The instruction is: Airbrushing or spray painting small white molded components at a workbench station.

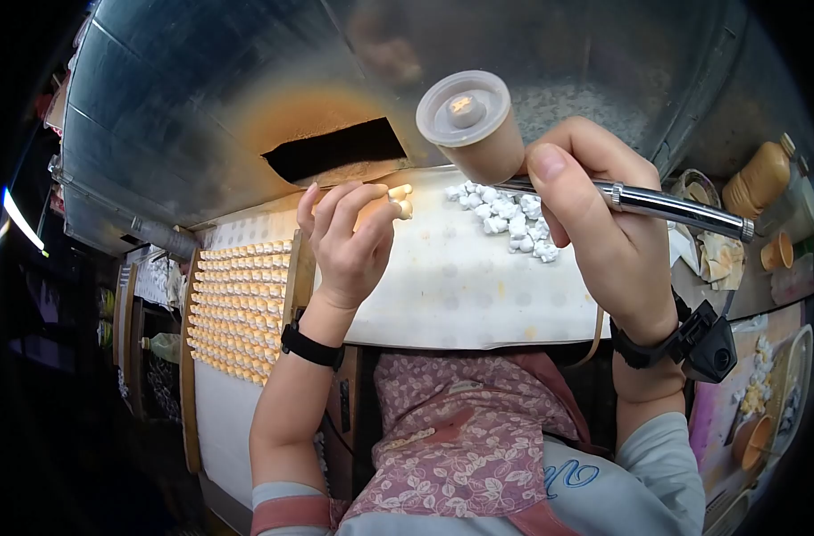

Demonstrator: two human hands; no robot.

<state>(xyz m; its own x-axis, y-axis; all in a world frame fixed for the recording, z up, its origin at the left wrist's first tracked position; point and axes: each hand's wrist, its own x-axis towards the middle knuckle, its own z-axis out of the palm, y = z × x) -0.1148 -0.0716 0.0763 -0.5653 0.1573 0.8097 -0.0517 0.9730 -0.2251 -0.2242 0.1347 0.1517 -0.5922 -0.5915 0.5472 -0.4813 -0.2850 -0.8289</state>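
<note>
A chrome airbrush (679, 211) lies in my right hand (608, 214), the thumb and fingers wrapped around its front part. The translucent lidded paint cup (483, 147) on it holds something beige. Between the fingertips of my left hand (349, 241) is a small cream-coloured figurine (404, 202), partly hidden by the fingers. It sits to the left of the paint cup, apart from it. Behind and below the airbrush, a heap of small white figurines (514, 219) rests on the pale work surface (451, 295).
At the left, a wood-edged tray (292, 281) holds many rows of orange-and-white pieces (237, 308). A metal booth wall (201, 107) with a dark slot (340, 154) and orange overspray rises behind. At the right are a bottle of tan liquid (757, 181), small cups (777, 252) and a crumpled cloth (721, 261).
</note>
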